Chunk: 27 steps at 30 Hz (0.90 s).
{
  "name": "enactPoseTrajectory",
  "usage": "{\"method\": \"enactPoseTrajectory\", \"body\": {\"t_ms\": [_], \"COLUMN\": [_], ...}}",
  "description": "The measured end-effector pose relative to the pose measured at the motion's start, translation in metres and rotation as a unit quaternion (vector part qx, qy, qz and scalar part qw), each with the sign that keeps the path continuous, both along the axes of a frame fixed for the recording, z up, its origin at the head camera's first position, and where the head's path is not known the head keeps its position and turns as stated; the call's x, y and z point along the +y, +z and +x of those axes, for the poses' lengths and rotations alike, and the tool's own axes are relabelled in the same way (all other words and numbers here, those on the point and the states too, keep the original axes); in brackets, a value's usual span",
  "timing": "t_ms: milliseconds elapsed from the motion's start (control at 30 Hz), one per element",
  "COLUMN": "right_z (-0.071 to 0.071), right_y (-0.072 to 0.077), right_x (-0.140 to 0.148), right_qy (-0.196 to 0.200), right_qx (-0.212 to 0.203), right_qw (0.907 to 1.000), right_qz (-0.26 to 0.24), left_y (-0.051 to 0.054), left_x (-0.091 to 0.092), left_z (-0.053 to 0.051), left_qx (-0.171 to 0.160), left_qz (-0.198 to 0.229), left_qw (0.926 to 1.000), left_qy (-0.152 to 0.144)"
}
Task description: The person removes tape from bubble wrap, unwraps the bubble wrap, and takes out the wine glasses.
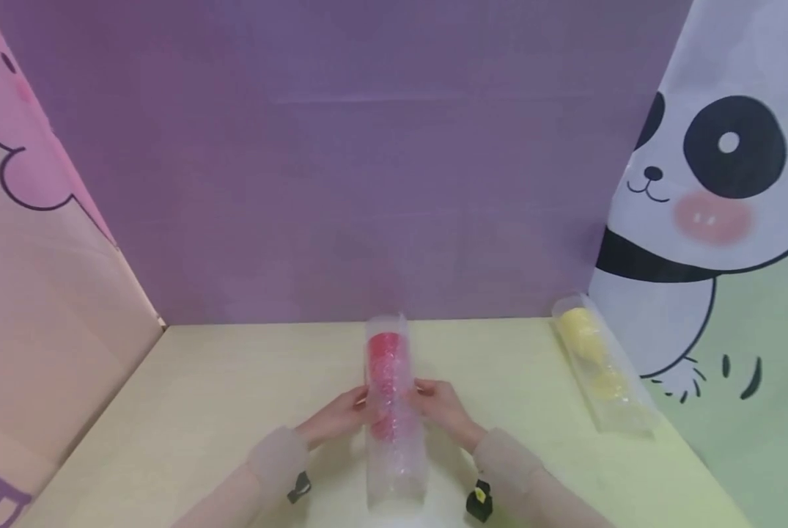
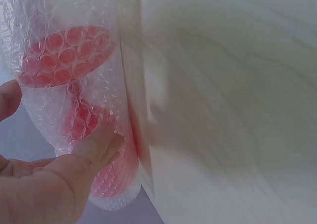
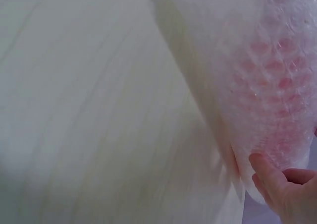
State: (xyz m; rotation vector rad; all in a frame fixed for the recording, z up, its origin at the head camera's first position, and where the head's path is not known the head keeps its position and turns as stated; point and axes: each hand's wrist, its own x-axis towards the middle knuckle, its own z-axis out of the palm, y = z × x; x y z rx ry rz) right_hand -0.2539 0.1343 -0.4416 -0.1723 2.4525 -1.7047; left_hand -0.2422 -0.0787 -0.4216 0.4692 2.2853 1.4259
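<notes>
A long roll of clear bubble wrap (image 1: 396, 469) with a red, stemmed object (image 2: 64, 55) inside lies lengthwise at the middle of the table. The left hand (image 1: 341, 416) holds its left side, fingers bent against the wrap; the left wrist view shows that hand (image 2: 49, 189) close up. From the right side the right hand (image 1: 451, 413) grips it, and in the right wrist view fingertips of this hand (image 3: 292, 189) touch the wrap (image 3: 272, 100). The fingers beneath or behind the roll are partly hidden.
A second bubble-wrapped roll (image 1: 608, 367) with yellow contents lies at the table's right edge. Behind the pale table (image 1: 235, 367) stands a purple panel (image 1: 367, 161); printed panels rise at both sides, the right one showing a panda (image 1: 664, 315).
</notes>
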Motion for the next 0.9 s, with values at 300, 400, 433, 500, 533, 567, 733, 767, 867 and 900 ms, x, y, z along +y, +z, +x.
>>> {"method": "enactPoseTrajectory", "body": {"t_ms": [300,400,433,500,533,567,733,767,867,900], "right_z": [-0.001,-0.002,-0.002,-0.002,-0.003,-0.003,-0.004,-0.004,-0.003,-0.003], "right_y": [0.000,0.000,0.000,0.000,-0.001,-0.001,-0.002,-0.002,-0.003,-0.004], "right_x": [-0.006,-0.007,-0.007,-0.007,-0.007,-0.007,-0.006,-0.006,-0.005,-0.004], "right_qy": [0.003,-0.009,-0.014,-0.022,-0.025,-0.028,-0.029,-0.028,-0.025,-0.026], "right_qx": [0.006,0.000,-0.002,-0.006,-0.007,-0.008,-0.011,-0.012,-0.018,-0.021], "right_qw": [1.0000,0.9999,0.9999,0.9997,0.9996,0.9996,0.9995,0.9995,0.9993,0.9992], "right_qz": [0.001,0.004,0.007,0.006,0.005,0.003,-0.006,-0.008,-0.019,-0.022], "left_y": [-0.003,-0.003,-0.004,-0.004,-0.005,-0.006,-0.005,-0.005,-0.003,-0.002], "left_x": [-0.007,-0.006,-0.006,-0.005,-0.004,-0.004,-0.004,-0.004,-0.003,-0.002], "left_z": [0.002,-0.002,-0.004,-0.007,-0.009,-0.010,-0.011,-0.010,-0.010,-0.010], "left_qx": [-0.005,-0.007,-0.007,-0.005,-0.001,0.001,0.010,0.007,0.012,0.017], "left_qz": [0.001,0.001,0.000,0.001,0.002,0.004,0.015,0.016,0.008,0.006], "left_qw": [0.9999,0.9999,0.9999,1.0000,1.0000,1.0000,0.9998,0.9998,0.9996,0.9993], "left_qy": [0.012,0.011,0.011,0.008,0.006,0.004,0.000,0.004,0.024,0.031]}}
